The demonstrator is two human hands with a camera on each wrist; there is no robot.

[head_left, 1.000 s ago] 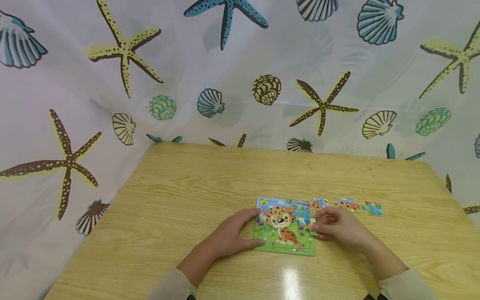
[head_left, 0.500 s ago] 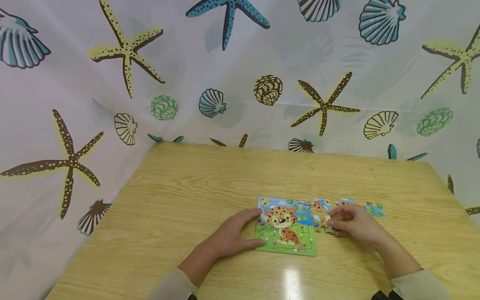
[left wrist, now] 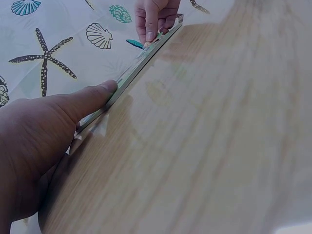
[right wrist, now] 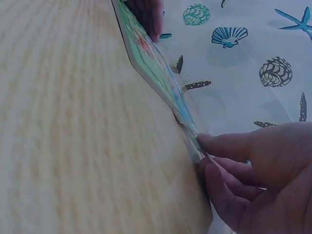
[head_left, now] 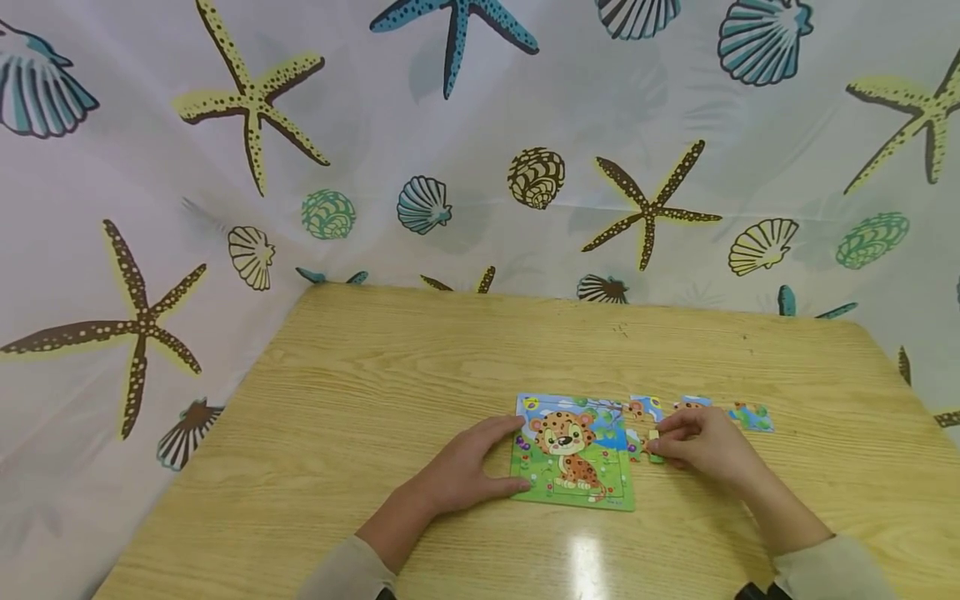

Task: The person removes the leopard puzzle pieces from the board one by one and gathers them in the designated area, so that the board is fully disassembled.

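A jigsaw puzzle board (head_left: 573,454) with a spotted cub sitting on grass lies flat on the table. My left hand (head_left: 474,471) rests at its left edge, thumb and forefinger spread and touching the border. In the left wrist view the thumb presses on the board's rim. Just right of the board, my right hand (head_left: 705,446) pinches a small puzzle piece (head_left: 655,448) between thumb and fingers, low over the table. Its picture is mostly hidden by the fingertips. Another puzzle piece (head_left: 634,446) lies between it and the board.
Loose pieces lie in a row behind the right hand: one with an ear (head_left: 645,408), a partly covered blue one (head_left: 693,402) and a green-and-blue one (head_left: 752,417). The wooden table (head_left: 390,358) meets a seashell-print cloth (head_left: 480,233) at the back and left.
My right hand has moved right, from the board's right edge to just beside it, carrying the pinched puzzle piece. A loose piece now shows beside the board. The left hand stays put.
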